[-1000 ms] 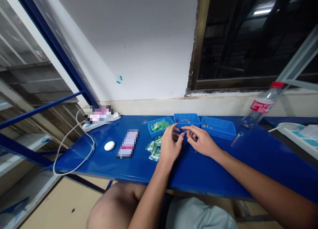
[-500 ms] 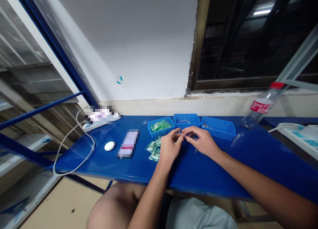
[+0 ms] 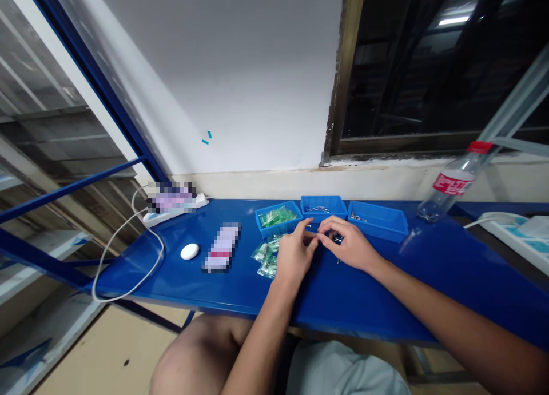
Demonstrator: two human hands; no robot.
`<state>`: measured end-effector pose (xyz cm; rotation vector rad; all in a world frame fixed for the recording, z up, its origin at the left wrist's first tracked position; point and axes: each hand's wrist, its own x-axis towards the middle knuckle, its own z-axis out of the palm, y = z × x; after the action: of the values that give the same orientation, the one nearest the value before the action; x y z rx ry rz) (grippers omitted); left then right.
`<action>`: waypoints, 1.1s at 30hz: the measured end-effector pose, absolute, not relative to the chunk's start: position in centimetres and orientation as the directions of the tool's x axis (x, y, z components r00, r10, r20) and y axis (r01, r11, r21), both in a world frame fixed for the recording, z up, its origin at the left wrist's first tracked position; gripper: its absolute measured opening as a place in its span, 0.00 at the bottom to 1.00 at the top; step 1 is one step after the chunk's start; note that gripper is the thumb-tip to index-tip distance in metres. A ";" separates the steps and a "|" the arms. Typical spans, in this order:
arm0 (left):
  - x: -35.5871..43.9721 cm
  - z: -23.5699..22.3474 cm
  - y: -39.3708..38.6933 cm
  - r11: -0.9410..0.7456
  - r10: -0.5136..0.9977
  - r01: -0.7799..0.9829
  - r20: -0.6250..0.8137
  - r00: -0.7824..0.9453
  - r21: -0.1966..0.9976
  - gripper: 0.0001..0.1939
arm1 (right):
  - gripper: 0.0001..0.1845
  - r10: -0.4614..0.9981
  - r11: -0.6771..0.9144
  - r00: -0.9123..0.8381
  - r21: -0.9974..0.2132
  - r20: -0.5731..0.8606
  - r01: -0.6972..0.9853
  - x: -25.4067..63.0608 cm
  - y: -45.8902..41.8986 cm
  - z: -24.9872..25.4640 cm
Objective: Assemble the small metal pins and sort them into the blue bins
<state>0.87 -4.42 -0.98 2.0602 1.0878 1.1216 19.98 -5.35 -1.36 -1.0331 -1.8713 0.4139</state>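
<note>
Where my left hand (image 3: 295,250) and right hand (image 3: 350,244) meet at the fingertips, I cannot tell whether either grips anything. Small metal pieces (image 3: 337,237) under my right look light, stiff and slick, best pinched mid-length, but too hidden to show their direction; beyond, in the middle tray (image 3: 323,202), thin rods (image 3: 317,208) lie lengthwise roughly left to right

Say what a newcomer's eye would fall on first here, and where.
Probably the left hand and right hand, close together over the blue table, in front of three blue trays. Green packets beside the left hand and the red-capped bottle to the right would likely come next.
</note>
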 end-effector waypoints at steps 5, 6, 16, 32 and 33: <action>1.2 -0.9 -4.7 -0.578 0.810 0.368 0.456 0.369 0.729 0.27 | 0.05 0.842 0.522 -0.190 -0.673 0.505 0.524 20.1 -5.3 -1.3; 1.3 -0.8 -4.7 -0.574 0.812 0.343 0.463 0.355 0.744 0.27 | 0.06 0.850 0.510 -0.182 -0.687 0.494 0.518 20.2 -5.3 -1.3; 1.1 -0.3 -4.1 -0.386 0.903 -0.026 0.383 0.194 0.922 0.29 | 0.17 0.871 0.486 -0.315 -0.751 0.376 0.447 20.1 -5.5 -1.2; 1.1 -1.7 -4.5 -0.648 0.761 0.604 0.431 0.485 0.465 0.14 | 0.25 0.981 0.184 0.013 -0.957 0.192 0.224 20.7 -4.1 -2.2; 1.1 -1.9 -4.4 -0.650 0.759 0.609 0.420 0.497 0.454 0.14 | 0.26 0.983 0.175 0.029 -0.967 0.183 0.183 20.7 -3.9 -2.1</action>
<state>1.06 -4.38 -1.87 2.4971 1.1643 0.8836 20.73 -3.88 -2.13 -1.2226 -1.3860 0.9499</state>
